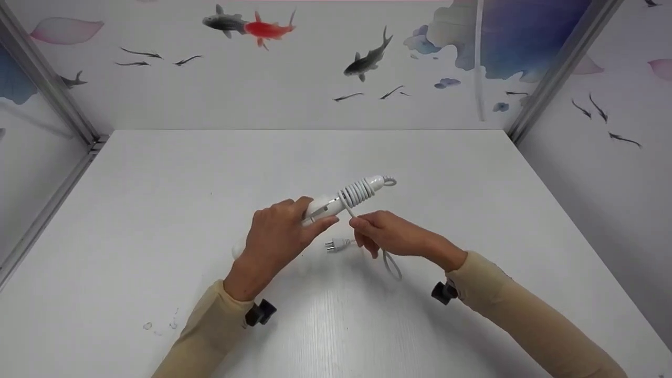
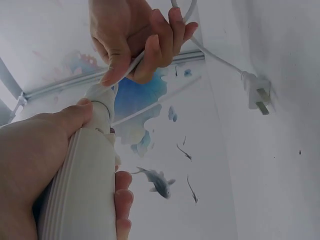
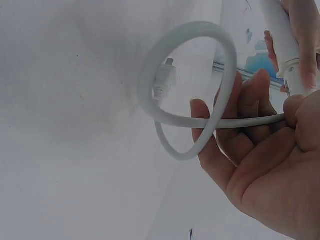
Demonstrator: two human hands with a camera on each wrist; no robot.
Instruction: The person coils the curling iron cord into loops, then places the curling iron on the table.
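Observation:
My left hand (image 1: 275, 231) grips a white, stick-shaped electric appliance (image 1: 323, 209), its thumb lying along the body towards the cord end. Several turns of light grey power cord (image 1: 357, 192) are wound around the narrow far end, and a small loop sticks out at the tip. Close beside the windings, my right hand (image 1: 391, 231) pinches the cord between thumb and forefinger. From that hand the rest of the cord (image 3: 146, 80) hangs in a loose loop, seen large in the right wrist view. The plug (image 2: 258, 93) dangles at its end, prongs bare. My left palm hides much of the appliance.
A white tabletop (image 1: 157, 184) lies under both hands, with small stains (image 1: 148, 325) at its front left. White panels printed with fish (image 1: 367, 60) stand behind and at the sides, joined by metal posts (image 1: 567, 68). Black wrist devices (image 1: 261, 312) sit at both sleeves.

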